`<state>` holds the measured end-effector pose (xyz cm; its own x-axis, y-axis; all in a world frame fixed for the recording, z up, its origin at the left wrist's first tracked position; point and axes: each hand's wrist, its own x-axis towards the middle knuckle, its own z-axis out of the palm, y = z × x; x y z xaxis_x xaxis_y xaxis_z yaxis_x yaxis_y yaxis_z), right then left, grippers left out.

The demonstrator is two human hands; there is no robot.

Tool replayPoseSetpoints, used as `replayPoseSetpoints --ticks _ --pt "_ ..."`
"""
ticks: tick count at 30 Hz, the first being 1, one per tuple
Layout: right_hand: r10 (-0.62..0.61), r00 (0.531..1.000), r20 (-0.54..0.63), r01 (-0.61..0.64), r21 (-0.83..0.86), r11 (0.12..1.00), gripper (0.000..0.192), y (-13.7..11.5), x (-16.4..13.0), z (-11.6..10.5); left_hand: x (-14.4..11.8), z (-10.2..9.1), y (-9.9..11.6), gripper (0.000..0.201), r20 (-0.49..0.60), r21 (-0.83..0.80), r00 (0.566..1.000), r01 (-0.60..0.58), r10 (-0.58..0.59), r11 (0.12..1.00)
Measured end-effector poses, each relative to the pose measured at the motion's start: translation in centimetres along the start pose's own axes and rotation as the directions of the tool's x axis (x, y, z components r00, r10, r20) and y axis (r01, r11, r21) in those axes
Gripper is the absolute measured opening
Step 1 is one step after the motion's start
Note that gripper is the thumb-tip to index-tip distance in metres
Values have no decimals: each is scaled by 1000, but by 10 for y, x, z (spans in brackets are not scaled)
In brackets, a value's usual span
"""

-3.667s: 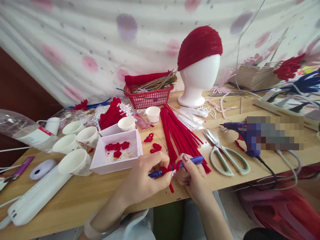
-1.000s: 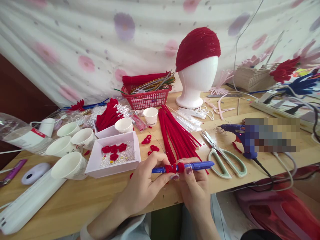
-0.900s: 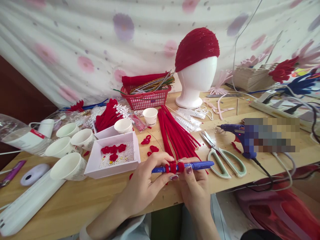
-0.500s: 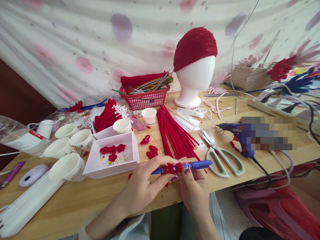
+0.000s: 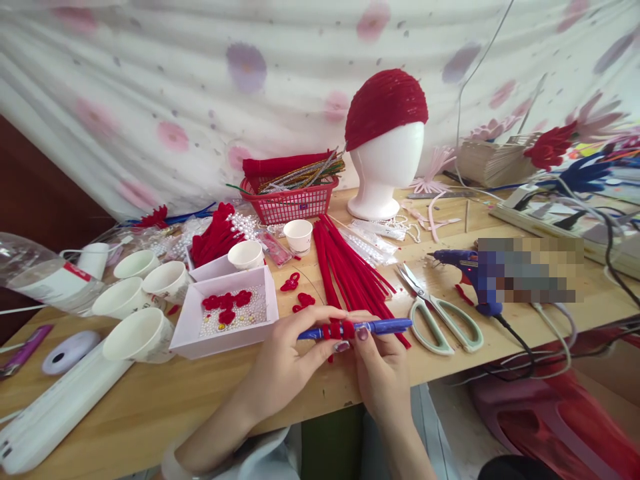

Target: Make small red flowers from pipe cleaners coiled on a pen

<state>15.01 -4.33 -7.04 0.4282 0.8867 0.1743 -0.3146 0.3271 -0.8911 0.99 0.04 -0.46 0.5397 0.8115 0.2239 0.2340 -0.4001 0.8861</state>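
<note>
A blue pen (image 5: 385, 326) lies level between my two hands, just above the table's front edge. Wound around its middle is a red pipe cleaner (image 5: 334, 331) in several loops. My left hand (image 5: 290, 357) is closed around the pen's left part, thumb and fingers on the red loops. My right hand (image 5: 383, 367) pinches the pen just right of the loops, thumb on top. Beyond the hands, loose red pipe cleaners (image 5: 345, 263) fan out on the table. Two small red looped pieces, one of them a bow-like shape (image 5: 290, 282), lie left of them.
Green-handled scissors (image 5: 433, 313) lie right of my hands, with a blue glue gun (image 5: 467, 263) beyond. On the left are a white box (image 5: 220, 343) with pearl beads and several paper cups (image 5: 137, 337). A red basket (image 5: 290, 203) and white mannequin head (image 5: 387, 160) stand behind.
Both hands and the pen sit slightly further left in view, and the camera view has shifted a little. The grip on the pen and red loops looks much the same.
</note>
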Motion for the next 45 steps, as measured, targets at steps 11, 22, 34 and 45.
replayPoseSetpoints --ticks 11,22,34,45 --pt "62 998 13 -62 21 998 30 -10 7 3 22 -21 22 37 217 132 972 68 -95 989" --pt "170 984 52 -151 -265 952 44 -51 -6 6 12 -13 46 31 397 454 913 -107 -93 885" --pt "-40 999 -13 35 -273 961 35 -69 1 1 9 -11 48 30 370 597 929 -242 4 765" --pt "-51 998 21 54 -266 962 27 -69 11 5 13 -20 27 28 330 233 943 -48 -32 971"
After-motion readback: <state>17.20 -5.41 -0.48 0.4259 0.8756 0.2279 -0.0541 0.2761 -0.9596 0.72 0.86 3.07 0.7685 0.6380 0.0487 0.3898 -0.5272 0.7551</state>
